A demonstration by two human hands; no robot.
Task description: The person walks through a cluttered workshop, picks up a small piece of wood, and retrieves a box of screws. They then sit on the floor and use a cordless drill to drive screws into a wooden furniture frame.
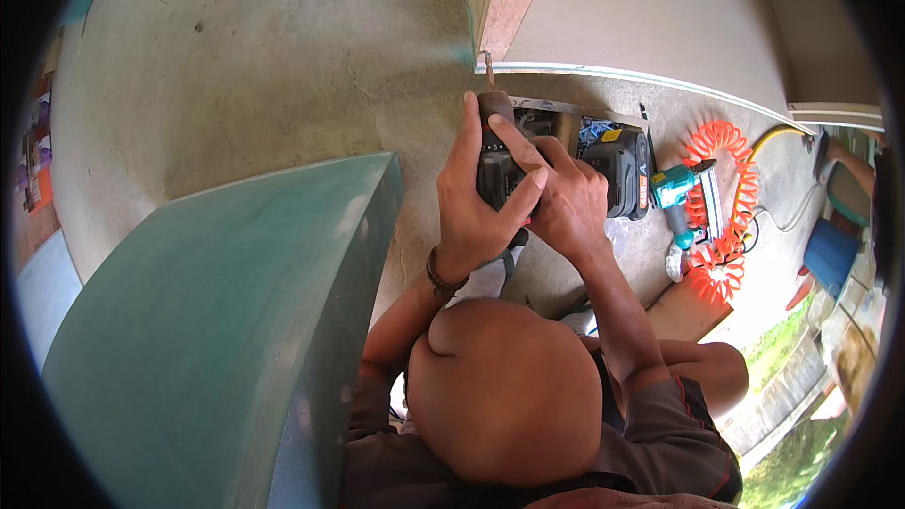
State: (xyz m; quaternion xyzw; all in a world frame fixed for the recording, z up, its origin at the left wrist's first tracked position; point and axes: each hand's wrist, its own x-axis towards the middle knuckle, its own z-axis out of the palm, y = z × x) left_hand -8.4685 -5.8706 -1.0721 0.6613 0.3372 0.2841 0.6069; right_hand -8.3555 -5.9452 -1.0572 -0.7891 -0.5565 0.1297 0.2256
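Both hands are on a black cordless drill [497, 113], its bit [488, 68] reaching away from me. The bit's tip is at the lower corner of a wooden post [511, 9], beside the pale-edged panel; whether it touches cannot be told. My left hand [476, 198] is closed along the drill's left side, thumb across its back. My right hand [570, 193] wraps round the handle, which it mostly hides, with the index finger stretched along the body. A black battery pack [627, 174] shows just beyond the right fingers.
A large green panel [217, 264] rises at my left. Right of the battery lie a teal air tool [674, 190] and a coiled orange hose [731, 188]. Behind the drill is a tray [575, 108] with small blue items. A blue container [830, 259] stands far right.
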